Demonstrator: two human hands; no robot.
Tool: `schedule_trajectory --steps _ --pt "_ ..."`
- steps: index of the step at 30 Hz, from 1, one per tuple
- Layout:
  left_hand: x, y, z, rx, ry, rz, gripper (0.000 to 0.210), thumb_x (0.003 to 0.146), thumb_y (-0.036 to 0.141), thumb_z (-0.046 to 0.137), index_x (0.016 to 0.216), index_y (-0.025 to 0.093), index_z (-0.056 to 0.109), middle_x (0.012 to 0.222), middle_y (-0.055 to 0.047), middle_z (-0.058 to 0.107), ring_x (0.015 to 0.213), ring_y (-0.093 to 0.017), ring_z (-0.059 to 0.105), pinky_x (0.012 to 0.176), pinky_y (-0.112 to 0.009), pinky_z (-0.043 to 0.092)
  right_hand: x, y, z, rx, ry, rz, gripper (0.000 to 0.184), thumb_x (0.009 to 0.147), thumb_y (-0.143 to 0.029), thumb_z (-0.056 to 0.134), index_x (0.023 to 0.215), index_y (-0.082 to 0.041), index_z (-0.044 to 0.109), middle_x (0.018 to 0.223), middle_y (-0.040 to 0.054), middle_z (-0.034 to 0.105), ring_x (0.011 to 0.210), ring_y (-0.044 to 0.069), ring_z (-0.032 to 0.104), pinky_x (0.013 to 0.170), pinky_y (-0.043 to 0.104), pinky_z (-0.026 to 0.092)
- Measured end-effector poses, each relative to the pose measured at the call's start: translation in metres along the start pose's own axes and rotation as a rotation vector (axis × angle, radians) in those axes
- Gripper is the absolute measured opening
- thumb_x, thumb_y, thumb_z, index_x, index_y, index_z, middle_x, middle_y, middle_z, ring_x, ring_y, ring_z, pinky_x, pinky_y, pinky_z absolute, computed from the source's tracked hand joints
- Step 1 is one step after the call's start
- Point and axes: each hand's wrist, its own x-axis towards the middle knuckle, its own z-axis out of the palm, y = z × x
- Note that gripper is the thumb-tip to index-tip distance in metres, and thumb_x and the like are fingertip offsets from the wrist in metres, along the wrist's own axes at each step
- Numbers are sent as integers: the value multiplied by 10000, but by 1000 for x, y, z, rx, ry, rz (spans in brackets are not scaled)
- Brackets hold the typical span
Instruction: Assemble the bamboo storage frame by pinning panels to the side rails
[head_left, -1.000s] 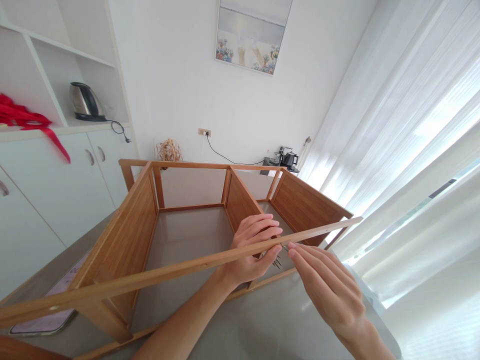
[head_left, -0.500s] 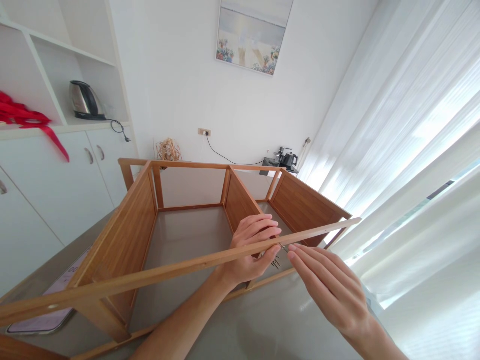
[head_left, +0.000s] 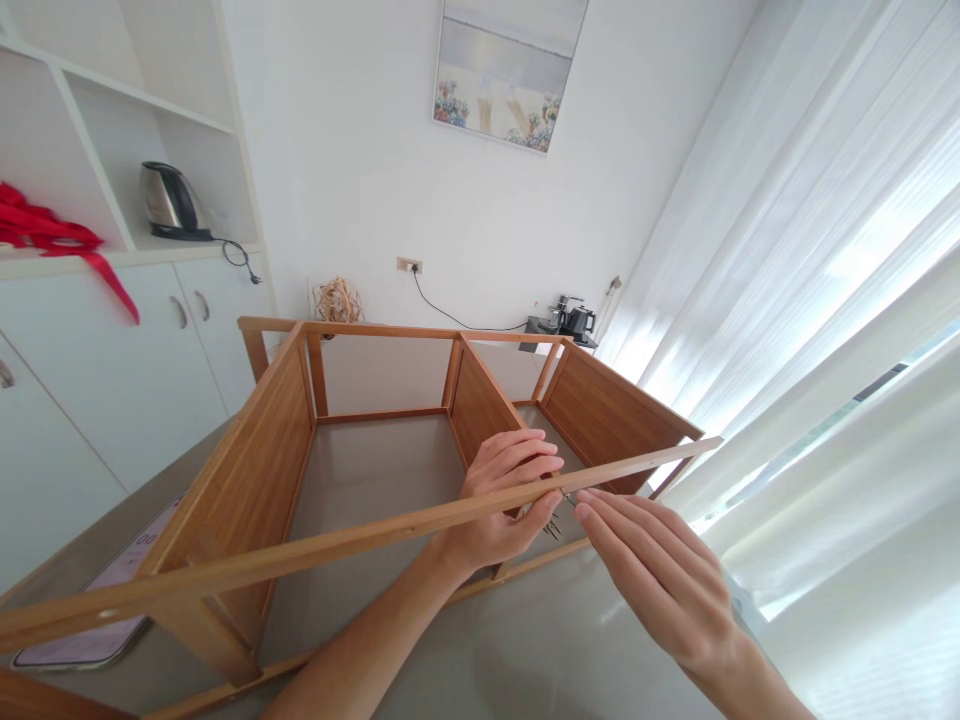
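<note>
A wooden frame with brown panels (head_left: 255, 450) lies on the grey table, a long wooden rail (head_left: 360, 530) running across its near side. My left hand (head_left: 499, 490) is closed around this rail by the middle panel (head_left: 487, 395), fingers over the far side and thumb on the near side. My right hand (head_left: 660, 565) pinches a thin metal rod (head_left: 574, 501) whose tip meets a small screw at the rail, next to my left thumb. Fingers hide most of the rod. Several loose screws (head_left: 553, 526) lie on the table just below my left thumb.
A phone (head_left: 90, 640) with a lit screen lies under the rail at the left. The grey tabletop (head_left: 540, 640) extends in front of the frame. White curtains (head_left: 832, 420) hang at the right, and a white cabinet (head_left: 112, 370) with a kettle (head_left: 172, 200) stands at the left.
</note>
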Motion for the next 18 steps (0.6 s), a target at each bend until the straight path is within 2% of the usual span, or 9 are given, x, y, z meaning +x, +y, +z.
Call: schedule_trajectory --steps 18 --pt "0 0 1 -1 3 2 273 859 184 672 1129 227 668 1149 -59 727 1197 -257 627 1044 -473 507 5 0 -2 -10 0 -2 374 874 20 611 1241 -35 652 1176 179 722 1172 287 664 917 419 590"
